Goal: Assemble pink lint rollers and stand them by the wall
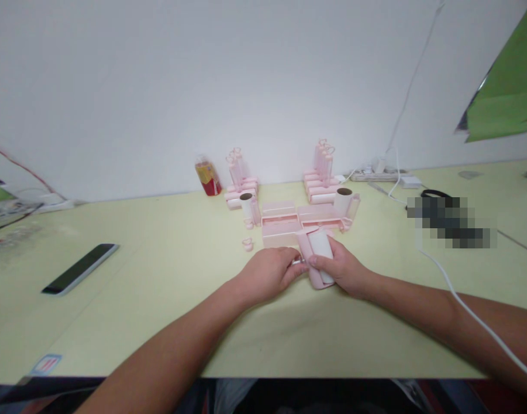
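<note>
My right hand (343, 269) is closed round a pink lint roller holder with a white roll (320, 247) in it, held low over the pale yellow table (168, 299). My left hand (270, 271) is closed beside it, its fingertips pinching at the holder's left end; what they grip is too small to name. Just behind the hands lie pink cases (281, 225). An upright white roll in a pink holder (247, 208) stands to the left of them, another roll (344, 204) to the right.
Stacks of pink holders (241, 183) and more holders (320, 179) stand near the wall, beside a red bottle (207, 177). A small pink piece (247, 244) lies loose. A black phone (80, 268) lies at left. A power strip (375, 172) and white cable (462, 299) are at right.
</note>
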A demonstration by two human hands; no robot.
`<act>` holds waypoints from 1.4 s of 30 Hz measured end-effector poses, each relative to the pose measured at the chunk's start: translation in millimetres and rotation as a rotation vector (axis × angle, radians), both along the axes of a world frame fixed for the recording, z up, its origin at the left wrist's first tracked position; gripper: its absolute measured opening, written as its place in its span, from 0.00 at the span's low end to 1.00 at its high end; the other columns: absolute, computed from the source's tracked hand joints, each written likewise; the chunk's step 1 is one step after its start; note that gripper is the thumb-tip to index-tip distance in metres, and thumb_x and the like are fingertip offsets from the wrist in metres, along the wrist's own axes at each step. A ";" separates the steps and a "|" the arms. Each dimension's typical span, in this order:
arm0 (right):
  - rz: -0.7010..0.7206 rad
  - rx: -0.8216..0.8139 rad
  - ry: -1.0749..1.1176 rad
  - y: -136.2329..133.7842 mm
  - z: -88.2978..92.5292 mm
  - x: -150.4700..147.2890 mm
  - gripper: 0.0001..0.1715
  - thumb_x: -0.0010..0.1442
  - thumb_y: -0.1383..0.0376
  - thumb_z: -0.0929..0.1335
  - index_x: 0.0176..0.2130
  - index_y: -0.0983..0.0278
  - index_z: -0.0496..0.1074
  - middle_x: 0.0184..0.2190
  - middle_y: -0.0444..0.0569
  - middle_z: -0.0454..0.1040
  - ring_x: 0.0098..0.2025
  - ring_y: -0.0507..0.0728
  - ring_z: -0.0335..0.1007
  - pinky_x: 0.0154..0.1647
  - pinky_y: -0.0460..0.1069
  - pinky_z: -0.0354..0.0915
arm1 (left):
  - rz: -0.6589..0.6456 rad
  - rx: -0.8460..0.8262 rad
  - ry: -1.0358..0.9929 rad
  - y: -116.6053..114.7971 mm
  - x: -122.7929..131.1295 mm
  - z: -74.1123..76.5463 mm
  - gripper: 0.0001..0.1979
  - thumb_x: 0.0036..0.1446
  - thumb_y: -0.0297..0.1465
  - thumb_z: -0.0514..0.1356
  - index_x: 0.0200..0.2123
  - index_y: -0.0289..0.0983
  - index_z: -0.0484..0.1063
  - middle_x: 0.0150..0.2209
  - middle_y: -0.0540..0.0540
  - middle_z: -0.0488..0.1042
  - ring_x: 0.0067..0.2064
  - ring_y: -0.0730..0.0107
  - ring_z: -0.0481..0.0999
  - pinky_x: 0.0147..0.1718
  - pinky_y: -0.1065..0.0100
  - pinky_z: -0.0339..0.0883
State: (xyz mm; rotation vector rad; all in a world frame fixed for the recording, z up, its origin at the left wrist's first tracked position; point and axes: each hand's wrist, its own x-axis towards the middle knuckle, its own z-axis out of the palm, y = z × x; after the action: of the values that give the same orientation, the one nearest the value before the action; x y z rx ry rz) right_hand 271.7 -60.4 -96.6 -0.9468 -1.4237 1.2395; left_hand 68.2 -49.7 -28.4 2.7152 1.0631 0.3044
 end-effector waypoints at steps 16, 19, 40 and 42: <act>0.056 0.037 0.007 -1.9 4.1 0.0 0.26 0.56 0.56 0.73 0.49 0.64 0.67 0.40 0.47 0.71 0.40 0.56 0.66 0.43 0.50 0.64 | -0.011 -0.022 -0.035 1.6 0.5 -2.6 0.20 0.66 0.45 0.51 0.36 0.35 0.73 0.32 0.45 0.76 0.30 0.68 0.71 0.29 0.69 0.57; 0.088 0.005 0.062 -1.5 2.6 0.2 0.24 0.56 0.56 0.73 0.48 0.63 0.67 0.39 0.46 0.72 0.39 0.55 0.67 0.41 0.49 0.64 | -0.029 -0.075 -0.087 2.0 -0.2 -0.6 0.19 0.66 0.43 0.52 0.35 0.35 0.73 0.30 0.47 0.75 0.28 0.71 0.69 0.28 0.71 0.56; -0.131 -0.069 0.196 -0.1 4.0 -2.1 0.31 0.57 0.58 0.70 0.57 0.57 0.59 0.40 0.46 0.71 0.36 0.56 0.67 0.34 0.48 0.65 | -0.020 -0.653 -0.622 13.2 -19.1 9.8 0.15 0.53 0.31 0.61 0.45 0.33 0.72 0.30 0.49 0.71 0.29 0.75 0.67 0.28 0.72 0.61; -0.217 0.009 0.111 -0.6 6.2 -1.3 0.36 0.57 0.59 0.69 0.61 0.56 0.54 0.48 0.50 0.69 0.41 0.57 0.68 0.39 0.51 0.67 | -0.014 -0.737 -0.660 13.7 -19.9 11.0 0.17 0.52 0.32 0.62 0.46 0.33 0.71 0.30 0.49 0.71 0.28 0.75 0.67 0.26 0.73 0.62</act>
State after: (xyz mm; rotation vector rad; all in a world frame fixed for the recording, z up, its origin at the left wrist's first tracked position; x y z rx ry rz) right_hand 270.4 -61.0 -90.4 -0.9829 -1.2052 1.1054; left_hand 48.3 -36.0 -17.4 1.7718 0.7505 0.6060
